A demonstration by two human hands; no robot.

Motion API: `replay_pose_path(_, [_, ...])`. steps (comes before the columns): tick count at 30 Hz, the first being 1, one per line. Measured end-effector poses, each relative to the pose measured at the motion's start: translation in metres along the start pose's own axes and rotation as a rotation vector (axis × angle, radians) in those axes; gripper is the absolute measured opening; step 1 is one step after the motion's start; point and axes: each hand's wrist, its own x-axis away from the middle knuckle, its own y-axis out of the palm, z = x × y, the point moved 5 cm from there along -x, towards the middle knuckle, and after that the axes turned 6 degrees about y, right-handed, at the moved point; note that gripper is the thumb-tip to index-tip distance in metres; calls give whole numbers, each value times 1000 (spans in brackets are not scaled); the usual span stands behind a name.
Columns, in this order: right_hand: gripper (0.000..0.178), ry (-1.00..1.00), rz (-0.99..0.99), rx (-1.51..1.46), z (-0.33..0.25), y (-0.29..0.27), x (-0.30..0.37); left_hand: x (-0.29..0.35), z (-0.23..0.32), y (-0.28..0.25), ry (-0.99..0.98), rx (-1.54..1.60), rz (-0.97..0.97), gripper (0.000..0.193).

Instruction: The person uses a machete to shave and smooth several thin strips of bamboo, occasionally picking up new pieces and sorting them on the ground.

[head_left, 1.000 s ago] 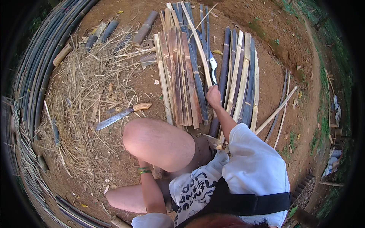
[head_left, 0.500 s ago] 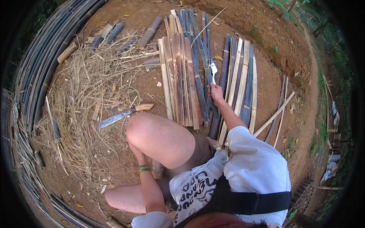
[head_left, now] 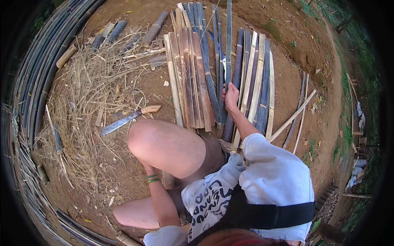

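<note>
My right hand (head_left: 231,97) is closed around the lower part of a dark bamboo strip (head_left: 228,39), which points away from me above the other strips. Just left of that strip a white-handled tool with some blue on it (head_left: 224,67) lies partly covered. My left hand (head_left: 148,167) reaches in behind my raised knee; its fingers are hidden. A machete with a wooden handle (head_left: 131,119) lies on the ground left of the knee. Split bamboo strips (head_left: 191,78) rest in a bundle ahead of me, brown and pale.
More strips and dark poles (head_left: 256,82) lie to the right of my hand. Straw-like shavings (head_left: 90,106) cover the ground at left. Long bamboo poles (head_left: 49,61) are stacked along the far left. Short bamboo pieces (head_left: 155,28) lie at the back.
My right hand has drawn slightly back toward me and now holds up a dark bamboo strip, which partly covers the white-handled tool. The left hand stays behind the knee.
</note>
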Motion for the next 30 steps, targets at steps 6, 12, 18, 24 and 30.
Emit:
replay_pose_path(6, [39, -95, 31, 83, -12, 12, -20, 1, -4, -12, -28, 63, 3, 56])
replay_pose_path(12, [48, -272, 330, 678, 28, -40, -41, 7, -12, -11, -91, 114, -28, 56])
replay_pose_path(18, [40, -266, 367, 1059, 54, -61, -24, 27, -28, -20, -194, 188, -46, 57])
replay_pose_path(24, [43, -643, 20, 985, 39, 7, 3, 37, -38, -24, -265, 250, -54, 57])
replay_pose_path(30, [35, -227, -18, 1050, 61, 30, -23, 35, -36, -23, -275, 278, -59, 58])
